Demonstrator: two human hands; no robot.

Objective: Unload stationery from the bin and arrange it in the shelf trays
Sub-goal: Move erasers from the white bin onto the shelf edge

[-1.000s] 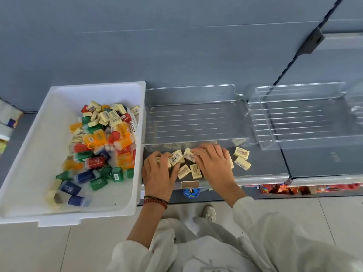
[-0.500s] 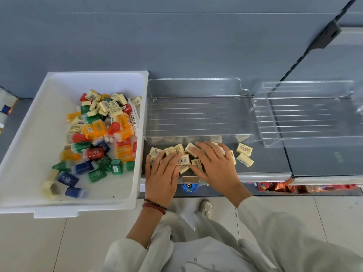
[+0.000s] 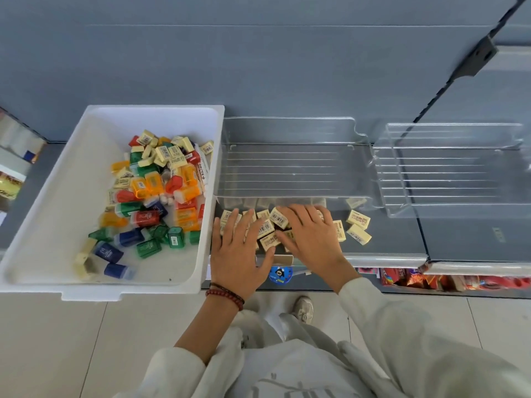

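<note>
Several small cream erasers [image 3: 271, 225] with barcode labels lie on the grey shelf [image 3: 396, 245], just in front of a clear plastic tray [image 3: 287, 168]. My left hand [image 3: 237, 251] lies flat with spread fingers on the left side of the pile. My right hand [image 3: 310, 237] lies flat on its right side, fingers straight, covering some erasers. Two more erasers [image 3: 357, 226] sit apart to the right. The white bin [image 3: 51, 225] at the left holds several coloured sharpeners [image 3: 149, 185] and more cream erasers [image 3: 163, 152].
A second clear tray [image 3: 448, 170] sits on the shelf to the right. A black shelf bracket [image 3: 479, 57] hangs at the upper right. Packaged goods [image 3: 413, 278] fill the shelf below. My shoe [image 3: 303, 308] stands on the tiled floor.
Both hands have flattened and spread over the erasers, the fingers reaching farther toward the tray's front wall. The erasers have been pushed closer to that wall.
</note>
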